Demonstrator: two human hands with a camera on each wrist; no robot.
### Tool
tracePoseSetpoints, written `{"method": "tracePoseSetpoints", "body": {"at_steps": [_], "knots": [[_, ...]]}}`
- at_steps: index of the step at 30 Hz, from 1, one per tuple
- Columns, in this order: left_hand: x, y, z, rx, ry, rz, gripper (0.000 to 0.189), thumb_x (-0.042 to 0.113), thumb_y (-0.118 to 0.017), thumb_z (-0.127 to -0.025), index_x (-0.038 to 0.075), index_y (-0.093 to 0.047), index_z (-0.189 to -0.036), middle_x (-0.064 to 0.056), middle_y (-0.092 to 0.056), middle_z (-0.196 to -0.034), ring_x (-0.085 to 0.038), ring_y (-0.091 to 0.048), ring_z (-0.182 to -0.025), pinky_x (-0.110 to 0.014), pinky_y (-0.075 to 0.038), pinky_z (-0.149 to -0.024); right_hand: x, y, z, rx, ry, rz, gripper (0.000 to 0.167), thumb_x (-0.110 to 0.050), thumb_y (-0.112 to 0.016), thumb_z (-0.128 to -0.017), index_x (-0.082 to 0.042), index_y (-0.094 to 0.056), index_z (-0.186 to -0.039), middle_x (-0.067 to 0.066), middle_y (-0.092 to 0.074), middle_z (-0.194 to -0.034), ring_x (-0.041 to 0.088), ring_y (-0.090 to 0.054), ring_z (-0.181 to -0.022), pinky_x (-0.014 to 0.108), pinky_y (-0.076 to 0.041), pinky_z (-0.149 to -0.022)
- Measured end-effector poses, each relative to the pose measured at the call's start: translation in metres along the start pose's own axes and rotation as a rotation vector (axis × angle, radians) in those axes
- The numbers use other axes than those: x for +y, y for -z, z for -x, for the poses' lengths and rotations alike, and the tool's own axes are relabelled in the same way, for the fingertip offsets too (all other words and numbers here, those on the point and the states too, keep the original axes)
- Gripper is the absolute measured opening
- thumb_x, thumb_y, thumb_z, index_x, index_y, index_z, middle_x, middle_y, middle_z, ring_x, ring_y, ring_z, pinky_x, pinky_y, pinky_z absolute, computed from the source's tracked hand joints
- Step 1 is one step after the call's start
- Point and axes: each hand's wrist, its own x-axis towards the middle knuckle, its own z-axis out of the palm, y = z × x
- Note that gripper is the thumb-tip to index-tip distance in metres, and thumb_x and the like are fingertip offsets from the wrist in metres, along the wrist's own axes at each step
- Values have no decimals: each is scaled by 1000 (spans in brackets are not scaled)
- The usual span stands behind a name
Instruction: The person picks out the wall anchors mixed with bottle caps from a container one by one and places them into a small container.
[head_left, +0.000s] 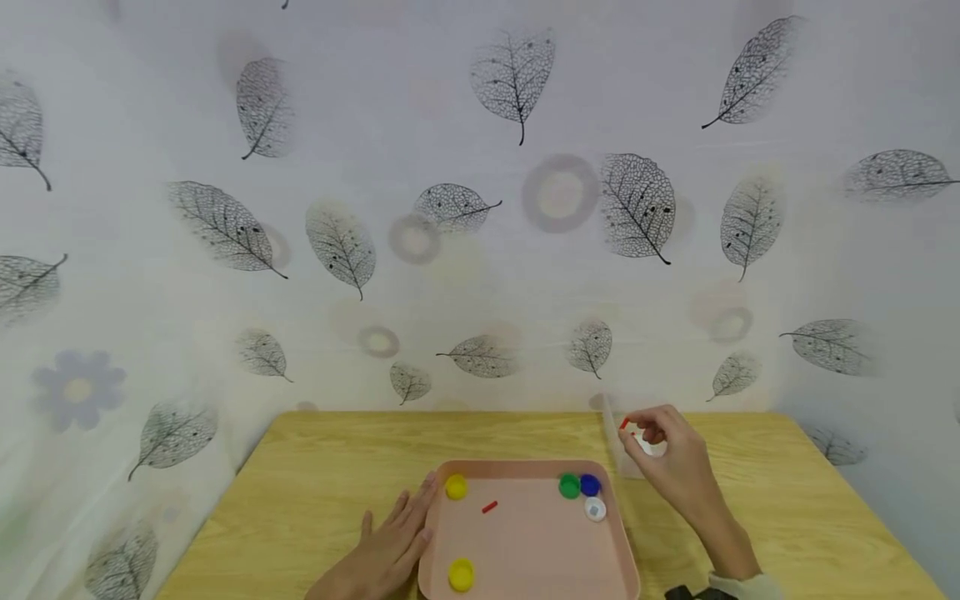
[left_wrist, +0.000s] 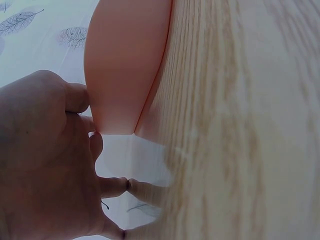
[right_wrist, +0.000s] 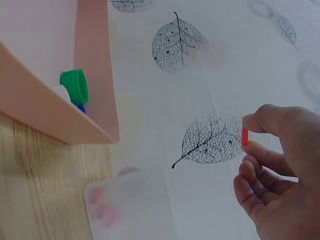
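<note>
My right hand (head_left: pixel 678 458) is raised beyond the tray's right side, pinching a small red stick (right_wrist: pixel 245 135) between thumb and index finger. Behind and below it stands a translucent white box (head_left: pixel 628 467), and blurred red shapes show through its wall in the right wrist view. My left hand (head_left: pixel 392 543) touches the left rim of a pink tray (head_left: pixel 540 546) with fingers extended. Another red stick (head_left: pixel 490 507) lies in the tray's upper left part.
Inside the tray, a yellow cap (head_left: pixel 456 487) sits at the far left corner and a second yellow cap (head_left: pixel 461 575) nearer me. Green (head_left: pixel 569 486), blue (head_left: pixel 590 485) and white (head_left: pixel 595 509) caps cluster at the far right. Behind the wooden table (head_left: pixel 345 450) hangs a leaf-patterned cloth (head_left: pixel 480 283).
</note>
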Motion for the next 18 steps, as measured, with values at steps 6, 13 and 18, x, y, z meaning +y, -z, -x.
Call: {"method": "tracePoseSetpoints", "body": {"at_steps": [6,13,18], "knots": [[-2,0,-1,8,-7,-5,60,40,-28,-114,25,-6,-167,-1,-6,-172,-52,-16,-150,-91,5,-94,10,5,2,8,-48,12,23,3,-86,-78,0,-72,-96,5,-64,-85,20,-58,-70,11,-46,-69],[-2,-1,-2,20,-17,-5,60,39,-29,-113,24,-7,-167,-2,-7,-172,-54,-19,-149,-93,3,-92,24,7,4,24,-95,27,22,2,-85,-79,1,-73,-97,4,-62,-83,20,-58,-69,9,-45,-68],[-2,-2,-3,21,-27,8,60,38,-29,-113,22,-7,-167,-5,-7,-172,-56,-19,-148,-93,4,-90,31,7,6,39,-121,27,20,2,-84,-80,3,-73,-96,4,-62,-83,13,-56,-70,10,-46,-68]]}}
